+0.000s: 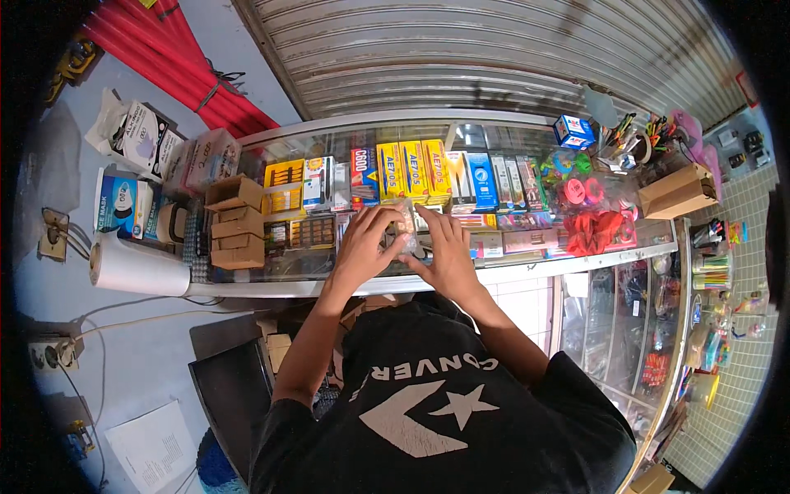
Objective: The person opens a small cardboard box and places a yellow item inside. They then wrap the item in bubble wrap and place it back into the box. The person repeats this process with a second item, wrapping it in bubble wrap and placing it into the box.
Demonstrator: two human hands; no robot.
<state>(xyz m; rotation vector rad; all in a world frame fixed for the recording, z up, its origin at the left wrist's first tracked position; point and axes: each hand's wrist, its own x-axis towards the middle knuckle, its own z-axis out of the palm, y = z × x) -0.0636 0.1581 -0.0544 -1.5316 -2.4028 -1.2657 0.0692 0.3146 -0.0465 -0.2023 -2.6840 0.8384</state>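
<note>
Over the glass counter, a small clear plastic packet with beige contents (406, 219) is between my two hands. My left hand (368, 245) is closed on it, fingers bent over its top and thumb at its lower edge. Close on the other side is my right hand (448, 253), with fingers stretched forward and apart and the thumb pointing toward the packet's lower end. Whether that thumb touches the packet, I cannot tell. Beyond my hands stand yellow boxes (411, 169) in a row. My fingers hide part of the packet.
A glass display counter (494, 270) runs across in front of me. Small brown cartons (237, 235) and a white roll (136, 265) are at its left. Red ribbon (592, 234), a blue-white box (574, 132) and an open brown carton (679, 193) lie right. A metal shutter (461, 62) rises behind.
</note>
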